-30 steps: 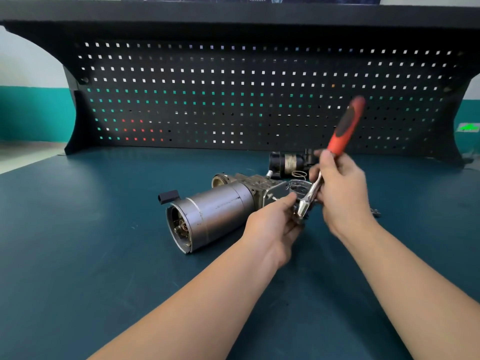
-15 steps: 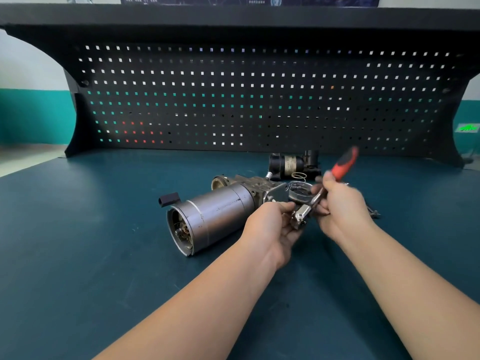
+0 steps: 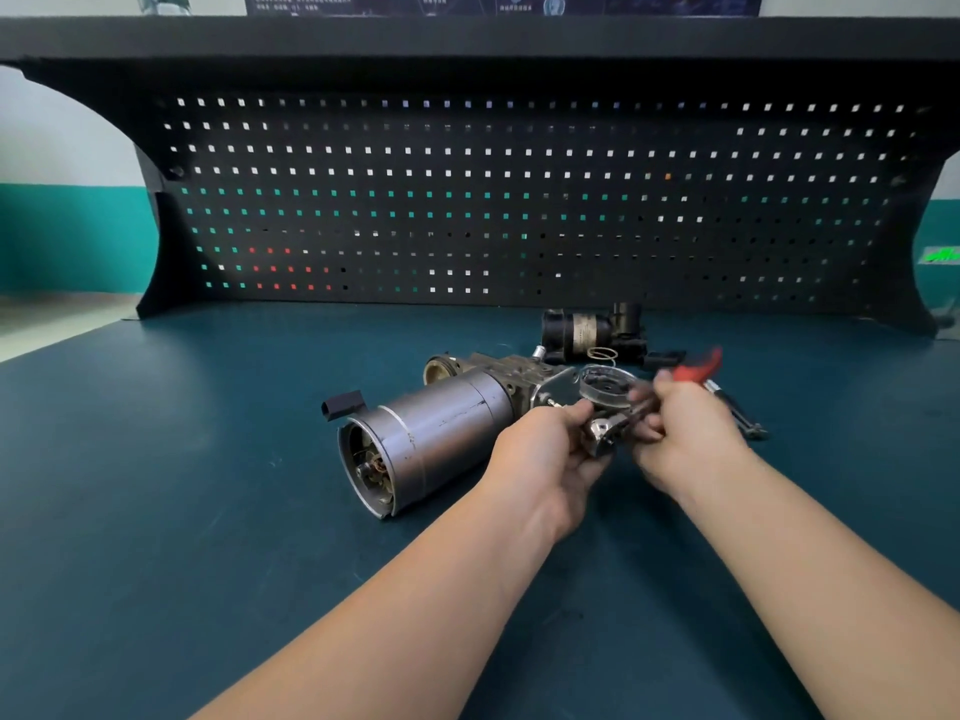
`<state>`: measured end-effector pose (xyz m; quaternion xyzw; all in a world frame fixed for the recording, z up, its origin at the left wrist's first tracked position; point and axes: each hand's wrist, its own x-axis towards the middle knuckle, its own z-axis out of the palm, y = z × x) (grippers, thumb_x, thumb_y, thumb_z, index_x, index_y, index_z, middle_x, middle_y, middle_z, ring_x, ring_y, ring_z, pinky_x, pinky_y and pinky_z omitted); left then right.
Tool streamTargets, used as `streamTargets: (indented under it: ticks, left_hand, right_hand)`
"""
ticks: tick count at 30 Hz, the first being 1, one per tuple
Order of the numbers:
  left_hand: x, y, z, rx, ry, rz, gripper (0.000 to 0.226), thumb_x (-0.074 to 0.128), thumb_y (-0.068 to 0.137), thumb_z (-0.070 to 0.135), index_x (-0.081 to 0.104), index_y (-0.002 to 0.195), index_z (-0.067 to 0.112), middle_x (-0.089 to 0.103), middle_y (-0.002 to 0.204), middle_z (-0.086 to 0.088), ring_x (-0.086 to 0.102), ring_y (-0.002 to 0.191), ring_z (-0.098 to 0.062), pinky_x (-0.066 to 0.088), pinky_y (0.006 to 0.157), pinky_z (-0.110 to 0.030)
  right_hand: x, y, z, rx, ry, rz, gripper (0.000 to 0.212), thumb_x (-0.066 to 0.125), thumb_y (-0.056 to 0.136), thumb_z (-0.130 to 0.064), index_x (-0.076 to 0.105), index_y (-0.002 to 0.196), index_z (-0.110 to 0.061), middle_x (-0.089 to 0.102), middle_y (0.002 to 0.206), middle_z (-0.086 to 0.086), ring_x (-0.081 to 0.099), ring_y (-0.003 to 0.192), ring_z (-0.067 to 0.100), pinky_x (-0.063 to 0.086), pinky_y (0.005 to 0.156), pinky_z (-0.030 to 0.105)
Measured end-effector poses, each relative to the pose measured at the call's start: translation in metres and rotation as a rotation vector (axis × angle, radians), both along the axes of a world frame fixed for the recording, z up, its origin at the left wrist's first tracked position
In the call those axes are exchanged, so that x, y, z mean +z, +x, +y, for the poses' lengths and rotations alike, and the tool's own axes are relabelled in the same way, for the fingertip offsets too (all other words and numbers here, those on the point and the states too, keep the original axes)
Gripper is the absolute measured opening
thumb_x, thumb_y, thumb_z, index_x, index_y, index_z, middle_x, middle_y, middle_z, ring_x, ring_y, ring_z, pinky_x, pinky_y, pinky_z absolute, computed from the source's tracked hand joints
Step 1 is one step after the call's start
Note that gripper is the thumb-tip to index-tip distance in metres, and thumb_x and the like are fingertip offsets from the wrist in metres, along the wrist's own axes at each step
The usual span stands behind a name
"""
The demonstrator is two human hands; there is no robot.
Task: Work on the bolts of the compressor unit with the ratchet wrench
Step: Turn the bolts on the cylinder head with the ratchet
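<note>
Here, both hands [image 3: 550,449] on ratchet wrench [image 3: 605,433] at compressor unit [image 3: 441,433].

Dark teal flat-topped desk [image 3: 156,485]. Black perforated metal pegboard back panel [image 3: 519,200] standing upright along the desk's far edge, with a black shelf [image 3: 467,36] across its top. Black cylindrical component bearing a pale label [image 3: 582,331], lying on its side near the pegboard. Thin wire ring [image 3: 602,354] just in front of it. Slim metal tool [image 3: 737,410] lying at right. Teal-and-white wall [image 3: 62,200] behind.
</note>
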<state>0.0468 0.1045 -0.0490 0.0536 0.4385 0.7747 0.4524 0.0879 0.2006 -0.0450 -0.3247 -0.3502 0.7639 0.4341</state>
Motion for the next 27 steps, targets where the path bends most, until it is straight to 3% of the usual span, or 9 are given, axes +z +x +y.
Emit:
streamTargets:
  ticks: [2,6,9,18,22,24,25,27]
  left_hand:
    - [0.001,0.0,0.001,0.024,0.0,-0.015,0.01,0.054,0.09,0.001,0.058,0.081,0.003,0.063,0.076,-0.013,0.06,0.067,-0.02,0.053,0.067,-0.028]
    - [0.002,-0.003,0.001,0.086,0.048,-0.072,0.015,0.057,0.093,0.021,0.06,0.093,0.007,0.066,0.088,-0.012,0.062,0.071,-0.019,0.053,0.059,-0.027]
    - [0.002,-0.005,0.0,0.103,0.091,-0.118,0.02,0.053,0.095,0.028,0.059,0.091,0.008,0.067,0.083,-0.007,0.062,0.072,-0.016,0.051,0.048,-0.024]
    - [-0.002,0.009,0.001,-0.039,0.107,-0.06,0.019,0.052,0.096,0.017,0.062,0.083,0.007,0.07,0.083,-0.012,0.066,0.078,-0.021,0.054,0.065,-0.029]
    - [-0.001,0.013,0.008,-0.056,0.121,0.202,0.017,0.053,0.095,0.018,0.065,0.089,0.008,0.072,0.096,-0.013,0.069,0.087,-0.021,0.057,0.071,-0.029]
    - [-0.001,0.011,0.013,0.033,0.053,0.428,0.022,0.054,0.095,0.02,0.066,0.082,0.007,0.07,0.084,-0.012,0.068,0.074,-0.02,0.058,0.065,-0.03]
    - [-0.002,0.008,0.018,0.081,-0.027,0.609,0.027,0.054,0.095,0.022,0.065,0.076,0.007,0.068,0.077,-0.011,0.067,0.067,-0.02,0.058,0.062,-0.031]
    - [-0.004,0.002,0.03,0.097,-0.296,1.136,0.034,0.052,0.095,0.03,0.065,0.074,0.007,0.067,0.074,-0.011,0.066,0.068,-0.025,0.056,0.067,-0.033]
  right_hand:
    - [-0.006,0.0,0.002,0.075,-0.139,0.027,0.034,0.038,0.104,-0.017,0.042,0.072,-0.009,0.042,0.064,0.002,0.022,0.02,0.002,0.016,0.023,0.013]
    - [0.001,-0.001,0.003,0.058,0.126,0.045,0.027,0.041,0.103,-0.021,0.049,0.08,-0.01,0.046,0.054,0.002,0.025,0.023,0.001,0.017,0.025,0.014]
    - [0.005,0.0,0.004,0.037,0.241,0.051,0.021,0.045,0.102,-0.022,0.053,0.086,-0.012,0.05,0.046,-0.003,0.029,0.025,0.001,0.019,0.027,0.013]
    - [0.013,0.014,0.026,0.061,0.199,-0.155,0.026,0.044,0.102,-0.025,0.055,0.083,-0.011,0.045,0.058,-0.001,0.024,0.022,0.002,0.019,0.024,0.015]
    - [0.024,0.03,0.05,0.179,0.177,-0.127,0.024,0.041,0.103,-0.023,0.056,0.089,-0.009,0.044,0.049,-0.005,0.02,0.025,0.002,0.015,0.025,0.015]
    - [0.026,0.04,0.063,0.158,0.182,-0.117,0.025,0.041,0.103,-0.024,0.056,0.089,-0.009,0.043,0.049,-0.005,0.02,0.025,0.003,0.015,0.026,0.015]
    - [0.026,0.044,0.069,0.114,0.168,-0.118,0.026,0.041,0.103,-0.024,0.057,0.087,-0.01,0.044,0.047,-0.006,0.021,0.024,0.003,0.015,0.026,0.015]
    - [0.023,0.05,0.078,-0.016,0.099,-0.076,0.027,0.042,0.103,-0.024,0.056,0.082,-0.012,0.045,0.046,-0.006,0.024,0.022,0.003,0.017,0.025,0.015]
